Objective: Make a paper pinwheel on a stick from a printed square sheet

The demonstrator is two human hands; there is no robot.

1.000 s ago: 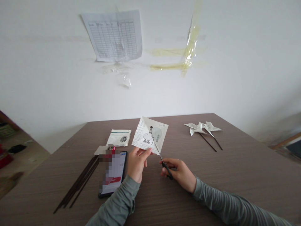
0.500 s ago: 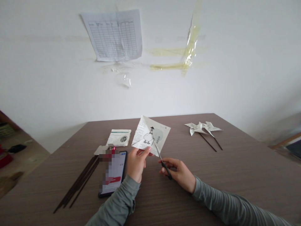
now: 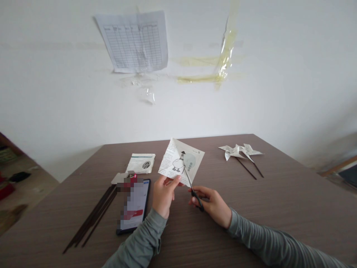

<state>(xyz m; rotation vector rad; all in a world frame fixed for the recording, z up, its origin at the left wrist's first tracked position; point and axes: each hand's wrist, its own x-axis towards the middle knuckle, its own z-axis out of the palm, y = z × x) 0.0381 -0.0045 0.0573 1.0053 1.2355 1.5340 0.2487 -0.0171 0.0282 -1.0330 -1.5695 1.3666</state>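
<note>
My left hand (image 3: pixel 164 193) pinches the lower edge of a square sheet of printed paper (image 3: pixel 170 158), thumb on top. The sheet bears a drawing of a bird in a hat and shows diagonal creases. In my right hand (image 3: pixel 213 204) are scissors (image 3: pixel 196 197) with dark handles, fingers in the loops. Their blades lie at the sheet's lower right corner and point inward towards the drawing. How far the blades are parted is too small to tell.
Two paper pinwheels (image 3: pixel 237 150) on dark sticks lie at the back right. On the left are a stack of cut paper (image 3: pixel 141 163), a phone (image 3: pixel 136 208), several dark sticks (image 3: pixel 92 216) and a small white-and-red box (image 3: pixel 121 178). A wall stands behind the table (image 3: pixel 279 223).
The sheet and my left hand have shifted slightly to the right. My right hand and the scissors have barely moved, with the blades still at the paper's corner.
</note>
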